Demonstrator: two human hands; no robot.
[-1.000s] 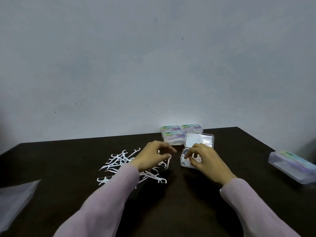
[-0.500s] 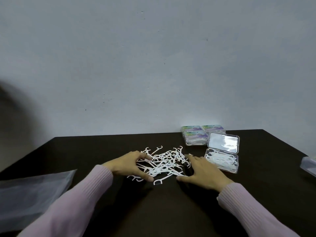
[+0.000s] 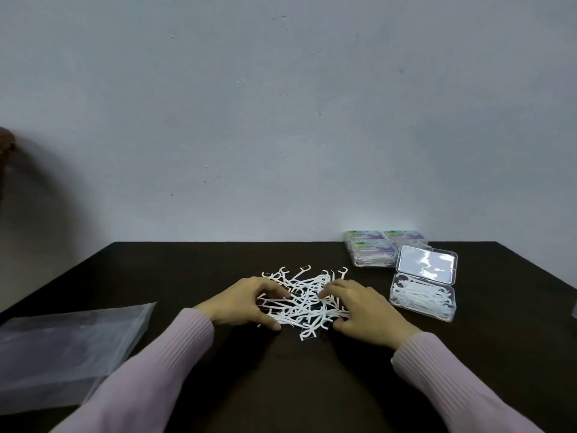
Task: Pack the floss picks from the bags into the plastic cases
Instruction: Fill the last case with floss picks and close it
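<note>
Beside the loose pile (image 3: 307, 300), open case (image 3: 422, 300) holds floss picks (image 3: 418, 293).

floss picks (image 3: 304, 303) between the hands: white | table (image 3: 187, 270): very dark brown | sleeves (image 3: 175, 348): pale pink with thin ribs | open case (image 3: 423, 295) right of the right hand (image 3: 363, 310): see-through, white picks inside | shut cases (image 3: 371, 250) behind it: see-through, green and purple labels | bag (image 3: 65, 348) left of the left hand (image 3: 246, 303): see-through, greyish | wall (image 3: 281, 120): pale grey-blue
</note>
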